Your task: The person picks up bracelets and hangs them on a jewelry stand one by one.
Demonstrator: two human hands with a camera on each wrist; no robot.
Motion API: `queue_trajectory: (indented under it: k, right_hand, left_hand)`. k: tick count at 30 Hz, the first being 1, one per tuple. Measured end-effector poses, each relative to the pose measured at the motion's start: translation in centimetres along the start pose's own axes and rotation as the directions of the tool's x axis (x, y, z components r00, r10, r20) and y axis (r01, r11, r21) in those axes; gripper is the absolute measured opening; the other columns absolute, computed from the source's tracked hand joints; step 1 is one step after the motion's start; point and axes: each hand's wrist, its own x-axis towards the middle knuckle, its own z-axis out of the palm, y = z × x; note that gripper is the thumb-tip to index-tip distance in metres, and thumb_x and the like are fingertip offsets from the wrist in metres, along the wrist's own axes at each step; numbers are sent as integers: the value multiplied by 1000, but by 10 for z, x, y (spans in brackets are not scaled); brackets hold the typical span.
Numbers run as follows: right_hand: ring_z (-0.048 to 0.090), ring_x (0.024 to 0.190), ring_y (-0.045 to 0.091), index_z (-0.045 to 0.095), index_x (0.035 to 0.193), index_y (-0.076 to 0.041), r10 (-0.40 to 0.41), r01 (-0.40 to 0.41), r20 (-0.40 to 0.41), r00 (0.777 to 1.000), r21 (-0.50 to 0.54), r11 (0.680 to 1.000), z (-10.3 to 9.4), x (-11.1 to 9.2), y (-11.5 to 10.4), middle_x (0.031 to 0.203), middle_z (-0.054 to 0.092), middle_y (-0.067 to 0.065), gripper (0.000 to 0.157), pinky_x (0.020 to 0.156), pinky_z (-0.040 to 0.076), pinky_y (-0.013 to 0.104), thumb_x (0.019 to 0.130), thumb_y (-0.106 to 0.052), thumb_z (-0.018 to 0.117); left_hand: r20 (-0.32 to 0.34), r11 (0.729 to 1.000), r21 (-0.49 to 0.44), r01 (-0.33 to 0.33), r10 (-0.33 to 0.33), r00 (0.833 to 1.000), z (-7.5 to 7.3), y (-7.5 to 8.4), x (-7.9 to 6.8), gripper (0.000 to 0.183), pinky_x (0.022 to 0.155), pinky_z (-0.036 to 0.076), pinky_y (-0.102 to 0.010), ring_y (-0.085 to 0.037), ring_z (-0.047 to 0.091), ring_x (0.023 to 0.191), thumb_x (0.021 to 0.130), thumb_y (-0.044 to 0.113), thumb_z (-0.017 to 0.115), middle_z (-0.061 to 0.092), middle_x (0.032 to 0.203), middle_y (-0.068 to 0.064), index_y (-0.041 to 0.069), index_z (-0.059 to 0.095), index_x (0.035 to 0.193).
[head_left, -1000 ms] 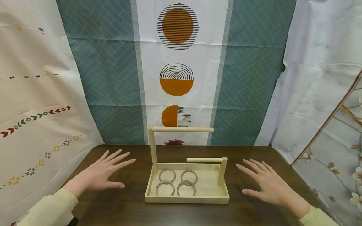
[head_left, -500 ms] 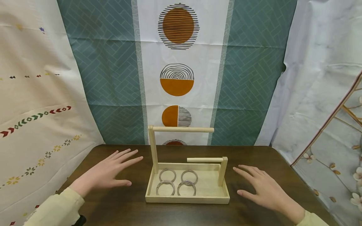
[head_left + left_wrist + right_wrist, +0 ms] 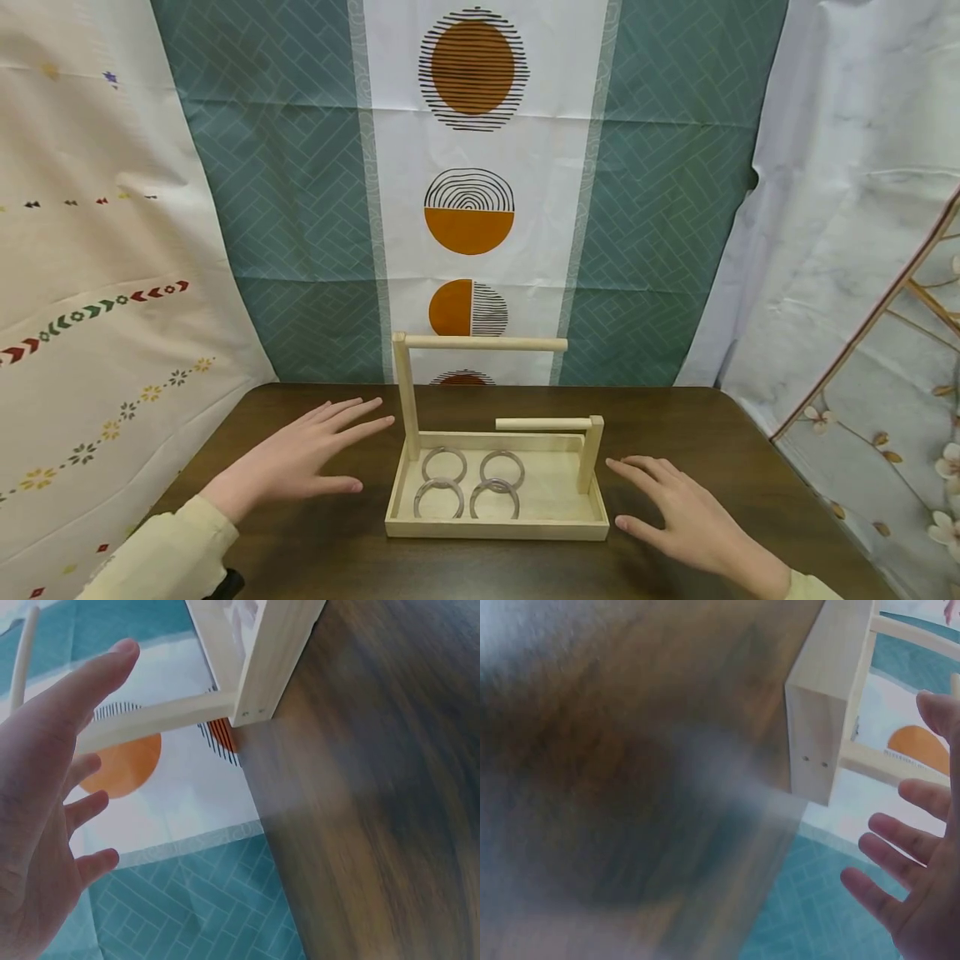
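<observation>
The tray (image 3: 497, 530) lay lengthwise between the left hand (image 3: 303, 454) and the nearer right hand (image 3: 678, 512), fingers (image 3: 367, 429) loosely spread, gripping nothing.

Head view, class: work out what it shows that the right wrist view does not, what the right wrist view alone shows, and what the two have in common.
Only the head view shows the four rings lying inside the tray, and the cream patterned cloth at the person's left.

Only the right wrist view shows two small dark dots on an outer side of the tray.

Both show the tray, the right hand, the brown table and the teal-and-white hanging behind.
</observation>
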Motion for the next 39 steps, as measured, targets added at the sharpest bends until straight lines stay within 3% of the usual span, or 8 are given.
queue_trajectory:
  k: [7, 12, 18, 24, 28, 33, 39]
  right_hand:
    - [61, 117, 21, 52, 142, -35, 58, -59, 17, 998, 45, 997, 8, -5, -7, 131, 58, -8, 61, 79, 56, 43, 86, -49, 72]
    - [59, 118, 15, 52, 141, -37, 168, -174, 55, 984, 121, 977, 14, -7, -11, 128, 56, -15, 55, 78, 55, 40, 90, -49, 67]
    - [62, 114, 19, 52, 141, -34, 247, -263, 99, 964, 218, 940, 21, -10, -16, 122, 59, -13, 50, 82, 55, 43, 94, -46, 64]
    - [60, 100, 12, 52, 142, -24, 281, -333, 186, 941, 376, 865, 27, -10, -22, 120, 60, -5, 50, 67, 50, 22, 96, -40, 62]
    - [54, 93, 1, 53, 142, -17, 281, -346, 207, 937, 443, 827, 33, -10, -26, 117, 61, 0, 49, 64, 46, 19, 97, -36, 62]
    - [54, 93, 0, 54, 140, -14, 293, -354, 201, 935, 467, 810, 44, -11, -33, 116, 62, 1, 47, 64, 47, 20, 98, -31, 62]
    - [57, 93, 4, 55, 140, -17, 390, -449, 223, 893, 444, 775, 48, -9, -39, 122, 63, 3, 47, 67, 48, 21, 96, -32, 64]
  left_hand:
    - [10, 1000, -13, -9, 9, 1000, 3, 3, 7, 80, 110, 39, -53, -33, 45, 139, 86, 64, 62, 39, 158, -5, 29, 37, 153]
    - [22, 1000, -29, -11, 12, 1000, 5, 6, 14, 77, 110, 40, -53, -32, 43, 141, 87, 66, 57, 40, 158, -5, 31, 37, 153]
    - [45, 999, -51, -11, 13, 999, 10, 11, 23, 78, 108, 43, -50, -28, 41, 142, 86, 56, 68, 39, 158, -5, 31, 38, 152]
    - [69, 998, -65, -22, 27, 997, 15, 17, 32, 76, 101, 51, -46, -25, 45, 139, 86, 53, 69, 39, 158, -4, 29, 39, 152]
    - [57, 997, -62, -40, 43, 997, 17, 19, 38, 73, 93, 55, -44, -24, 47, 137, 90, 60, 61, 40, 157, -3, 29, 39, 152]
    - [50, 998, -58, -38, 41, 998, 20, 20, 42, 71, 88, 56, -44, -26, 52, 133, 91, 61, 58, 47, 151, -5, 30, 39, 152]
    - [91, 997, -79, -10, 18, 996, 23, 20, 45, 72, 90, 55, -45, -24, 51, 134, 90, 60, 60, 45, 152, -3, 32, 37, 152]
